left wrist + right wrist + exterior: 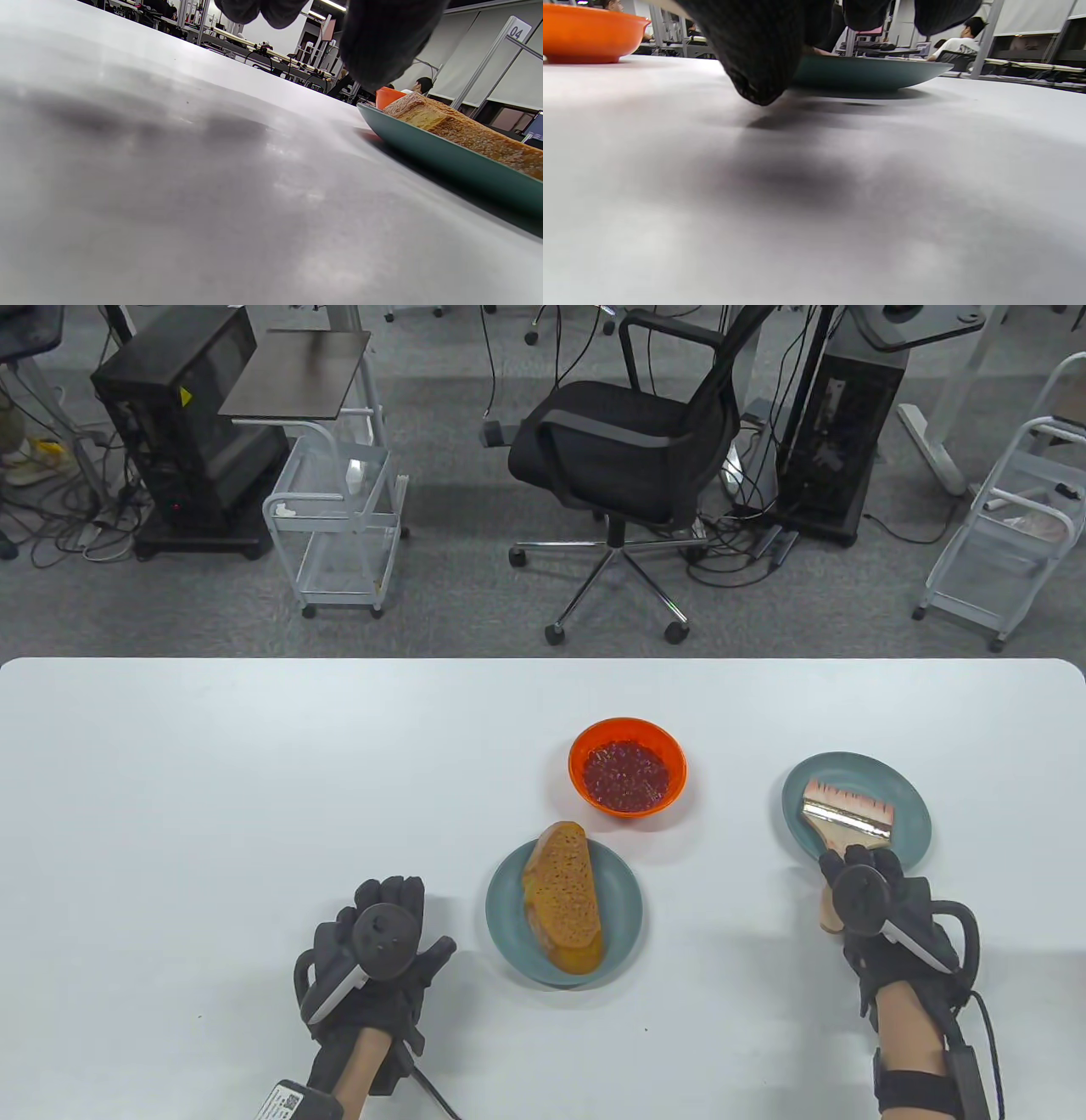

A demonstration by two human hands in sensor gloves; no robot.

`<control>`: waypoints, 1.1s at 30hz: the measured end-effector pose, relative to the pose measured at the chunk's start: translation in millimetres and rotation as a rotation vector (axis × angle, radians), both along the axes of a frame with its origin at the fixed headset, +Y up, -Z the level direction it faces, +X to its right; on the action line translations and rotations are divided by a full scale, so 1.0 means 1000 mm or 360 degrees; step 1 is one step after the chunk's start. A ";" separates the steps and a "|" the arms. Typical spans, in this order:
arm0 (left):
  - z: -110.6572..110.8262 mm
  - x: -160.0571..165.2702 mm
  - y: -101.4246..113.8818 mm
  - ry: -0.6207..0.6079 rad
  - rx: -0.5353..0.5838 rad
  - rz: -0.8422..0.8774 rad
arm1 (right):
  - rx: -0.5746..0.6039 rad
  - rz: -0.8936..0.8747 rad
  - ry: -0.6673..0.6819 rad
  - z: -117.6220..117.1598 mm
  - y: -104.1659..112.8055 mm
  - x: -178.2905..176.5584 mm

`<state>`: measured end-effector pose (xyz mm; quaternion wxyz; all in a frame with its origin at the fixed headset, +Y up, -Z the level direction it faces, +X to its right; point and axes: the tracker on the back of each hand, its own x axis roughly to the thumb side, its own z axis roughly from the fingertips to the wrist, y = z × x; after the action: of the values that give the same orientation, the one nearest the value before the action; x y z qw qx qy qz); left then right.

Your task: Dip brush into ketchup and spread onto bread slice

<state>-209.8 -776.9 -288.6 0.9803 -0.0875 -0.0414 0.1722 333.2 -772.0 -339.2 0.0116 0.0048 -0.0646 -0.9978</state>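
Right hand (874, 899) at brush (844, 823) handle: fingers curl around wooden handle end; brush head lies at 12 o'clock from grip, on teal plate (908, 802) at tabletop (212, 780) right. Brush long axis runs 6-to-12, tilted slightly toward 11; bristles pale pink, ferrule brass-coloured. Ketchup bowl (627, 765), orange, dark red glossy fill, sits at 10 o'clock from grip. Bread slice (564, 895), brown, elongated, on second teal plate (509, 916), at 9 o'clock. Left hand (373, 959) rests on tabletop, fingers loosely curled, holding nothing. Right hand nearer bowl.
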 end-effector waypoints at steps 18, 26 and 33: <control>0.001 -0.008 0.006 0.0008 0.0008 0.0095 | 0.0661 -0.0899 0.0059 -0.003 0.074 -0.011; 0.000 -0.003 0.003 -0.0048 0.0007 0.0064 | 0.0871 -0.1397 0.0171 -0.020 0.141 -0.063; -0.001 0.001 0.001 -0.0079 -0.0006 0.0055 | 0.0917 -0.1334 0.0137 -0.061 0.173 -0.129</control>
<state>-208.9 -775.7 -290.0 0.9757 -0.0929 -0.0667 0.1869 204.1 -599.2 -400.2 -0.3887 -0.0597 0.2173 -0.8934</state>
